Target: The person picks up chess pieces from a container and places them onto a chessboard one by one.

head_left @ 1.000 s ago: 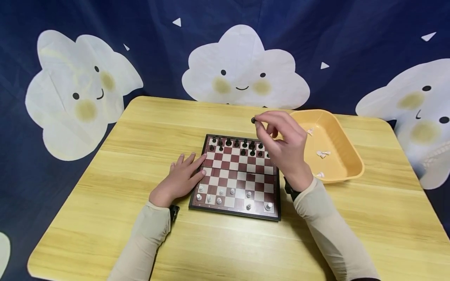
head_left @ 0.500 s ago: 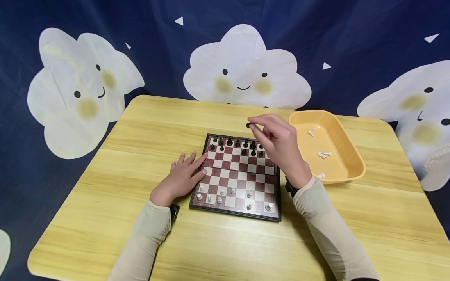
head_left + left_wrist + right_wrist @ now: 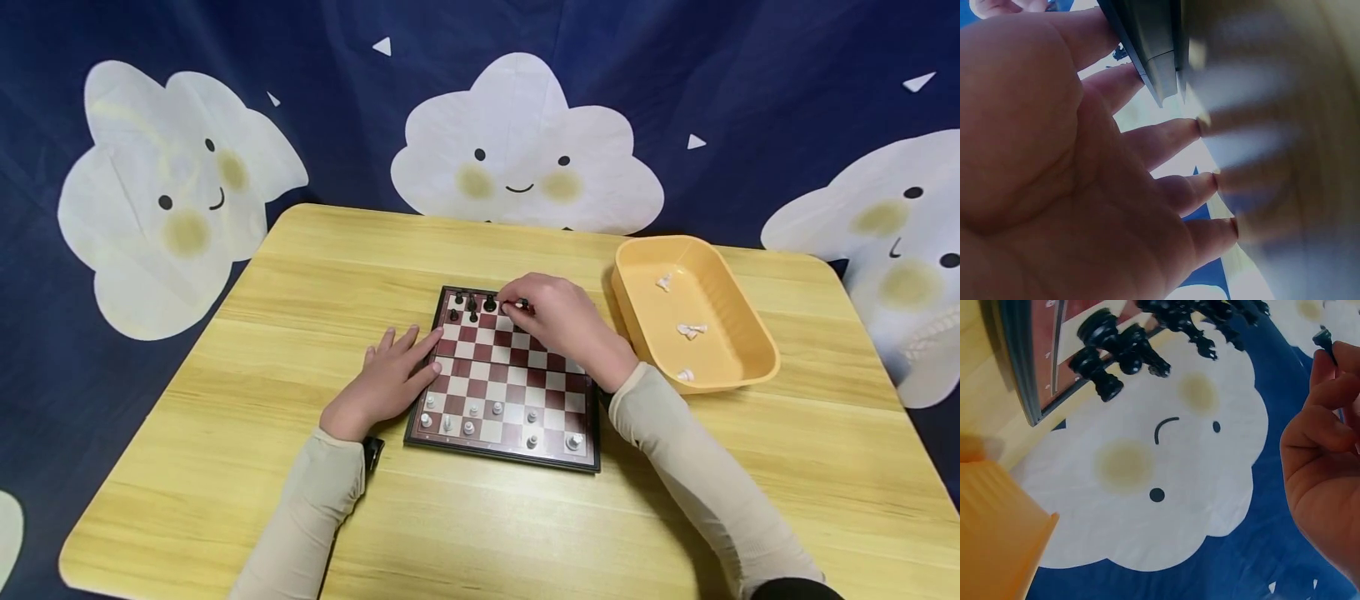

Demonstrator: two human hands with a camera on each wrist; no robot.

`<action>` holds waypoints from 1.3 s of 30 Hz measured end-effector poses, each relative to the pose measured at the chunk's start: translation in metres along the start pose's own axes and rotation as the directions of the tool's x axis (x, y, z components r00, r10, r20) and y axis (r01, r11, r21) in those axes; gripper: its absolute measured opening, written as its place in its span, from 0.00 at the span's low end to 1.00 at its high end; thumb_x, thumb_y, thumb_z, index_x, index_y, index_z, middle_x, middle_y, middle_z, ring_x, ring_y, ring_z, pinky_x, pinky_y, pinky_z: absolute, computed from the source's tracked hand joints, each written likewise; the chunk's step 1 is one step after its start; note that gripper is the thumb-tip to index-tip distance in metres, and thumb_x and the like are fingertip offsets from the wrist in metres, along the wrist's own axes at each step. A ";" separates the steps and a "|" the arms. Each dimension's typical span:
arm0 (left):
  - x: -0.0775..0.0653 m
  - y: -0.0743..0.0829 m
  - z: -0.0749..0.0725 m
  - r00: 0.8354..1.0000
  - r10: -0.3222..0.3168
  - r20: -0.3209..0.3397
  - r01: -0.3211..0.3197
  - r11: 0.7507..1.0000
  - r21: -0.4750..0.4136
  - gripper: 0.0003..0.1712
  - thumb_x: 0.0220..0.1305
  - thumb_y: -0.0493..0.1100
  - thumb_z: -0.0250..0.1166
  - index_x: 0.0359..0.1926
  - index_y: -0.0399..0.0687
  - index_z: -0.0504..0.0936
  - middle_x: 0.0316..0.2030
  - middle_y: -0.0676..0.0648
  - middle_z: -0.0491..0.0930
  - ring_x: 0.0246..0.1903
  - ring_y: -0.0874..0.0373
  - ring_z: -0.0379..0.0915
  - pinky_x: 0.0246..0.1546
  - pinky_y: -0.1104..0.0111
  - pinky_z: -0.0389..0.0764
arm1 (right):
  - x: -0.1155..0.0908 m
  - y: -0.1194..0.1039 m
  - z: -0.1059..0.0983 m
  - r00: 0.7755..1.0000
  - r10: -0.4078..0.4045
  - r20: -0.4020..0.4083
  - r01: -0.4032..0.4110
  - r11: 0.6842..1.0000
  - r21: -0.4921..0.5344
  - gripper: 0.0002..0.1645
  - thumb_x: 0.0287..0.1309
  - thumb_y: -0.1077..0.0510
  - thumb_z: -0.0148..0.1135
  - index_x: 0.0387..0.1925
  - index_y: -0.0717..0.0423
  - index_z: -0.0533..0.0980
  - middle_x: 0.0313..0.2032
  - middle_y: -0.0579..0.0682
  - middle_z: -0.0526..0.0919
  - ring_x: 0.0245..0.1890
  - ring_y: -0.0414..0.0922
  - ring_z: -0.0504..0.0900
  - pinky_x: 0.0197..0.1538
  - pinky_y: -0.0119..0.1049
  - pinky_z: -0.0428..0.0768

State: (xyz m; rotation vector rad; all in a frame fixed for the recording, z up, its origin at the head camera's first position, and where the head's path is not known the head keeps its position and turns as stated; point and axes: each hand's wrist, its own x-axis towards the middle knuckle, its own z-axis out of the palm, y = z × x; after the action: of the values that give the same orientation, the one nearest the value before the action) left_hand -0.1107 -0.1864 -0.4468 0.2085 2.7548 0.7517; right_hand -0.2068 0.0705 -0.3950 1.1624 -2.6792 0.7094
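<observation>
A chessboard (image 3: 491, 350) in red and white squares lies in the middle of the table. My left hand (image 3: 384, 385) rests at its left edge with fingers spread; in the left wrist view, thumb and forefinger touch the board's dark side (image 3: 1150, 37). My right hand (image 3: 562, 315) is over the far rows, hiding many black pieces there. Between its thumb and forefinger it pinches a small black chess piece (image 3: 1324, 340), its wide base showing in the right wrist view. Several black pieces (image 3: 490, 303) stand at the far left; several white pieces (image 3: 573, 442) stand on the near rows.
A yellow plastic bin (image 3: 738, 337) stands right of the board, close to my right forearm. Several white chess pieces (image 3: 690, 331) lie inside it. Behind the wooden table (image 3: 225, 467) hangs a dark blue cloth (image 3: 330, 100) with white clouds.
With the black chess piece, my right hand has come down and left, from above the board's far right to over the black rows. My left hand stays in place.
</observation>
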 end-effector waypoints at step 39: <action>0.001 -0.003 0.002 1.000 -0.002 -0.001 0.002 1.000 0.013 0.32 0.73 0.57 0.47 0.75 0.64 0.52 0.73 0.39 0.46 0.71 0.34 0.29 0.64 0.37 0.37 | 0.021 0.002 0.025 0.983 -0.040 0.178 0.044 0.999 -0.014 0.08 0.60 0.61 0.64 0.41 0.51 0.84 0.41 0.44 0.86 0.39 0.41 0.84 0.39 0.37 0.81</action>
State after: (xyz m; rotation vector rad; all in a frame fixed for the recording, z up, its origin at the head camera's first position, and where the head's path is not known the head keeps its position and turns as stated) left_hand -0.1111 -0.1878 -0.4499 0.2072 2.7612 0.7342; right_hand -0.2209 0.0461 -0.4115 1.3333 -2.7883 0.6005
